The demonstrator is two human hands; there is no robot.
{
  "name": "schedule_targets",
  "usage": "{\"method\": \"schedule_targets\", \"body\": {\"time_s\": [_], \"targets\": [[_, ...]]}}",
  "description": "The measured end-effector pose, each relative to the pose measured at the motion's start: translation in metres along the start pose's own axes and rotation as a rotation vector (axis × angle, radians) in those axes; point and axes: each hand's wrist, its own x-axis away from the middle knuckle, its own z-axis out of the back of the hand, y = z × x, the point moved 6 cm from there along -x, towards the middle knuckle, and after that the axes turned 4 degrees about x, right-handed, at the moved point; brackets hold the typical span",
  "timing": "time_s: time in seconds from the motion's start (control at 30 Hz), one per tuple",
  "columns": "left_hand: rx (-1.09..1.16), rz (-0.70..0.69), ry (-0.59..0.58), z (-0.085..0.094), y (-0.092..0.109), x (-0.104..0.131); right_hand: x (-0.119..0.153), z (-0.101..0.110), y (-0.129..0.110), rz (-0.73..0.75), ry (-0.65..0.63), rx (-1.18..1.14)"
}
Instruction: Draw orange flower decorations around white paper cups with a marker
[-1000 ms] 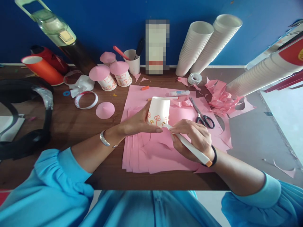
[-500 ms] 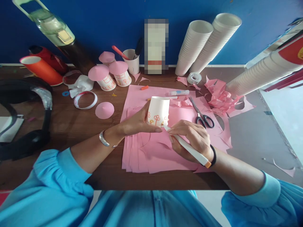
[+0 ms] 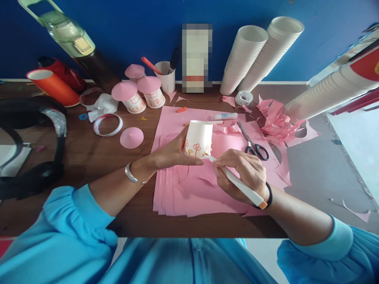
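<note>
The white paper cup with orange and yellow flowers (image 3: 199, 138) was above the pink paper sheets (image 3: 195, 189), the left hand (image 3: 174, 152) curled partly open around it. The right hand (image 3: 241, 173), closed in a pinch, held a white marker with an orange end (image 3: 242, 185) at its lower right. Black-handled metal scissors (image 3: 251, 146) lay to the right; a pink paper cone (image 3: 132, 138) lay left.

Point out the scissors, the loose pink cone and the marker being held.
scissors (image 3: 248, 142): head view, near the pivot
pink cone (image 3: 132, 138): head view, middle
marker (image 3: 244, 189): head view, barrel
</note>
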Motion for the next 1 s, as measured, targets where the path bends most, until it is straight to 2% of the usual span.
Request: {"method": "schedule_targets", "body": {"time_s": [1.0], "targets": [[0.017,0.005,-0.029,-0.0047,0.0044,-0.0001,0.0005,-0.0019,-0.0018,0.016,-0.013,-0.056]]}}
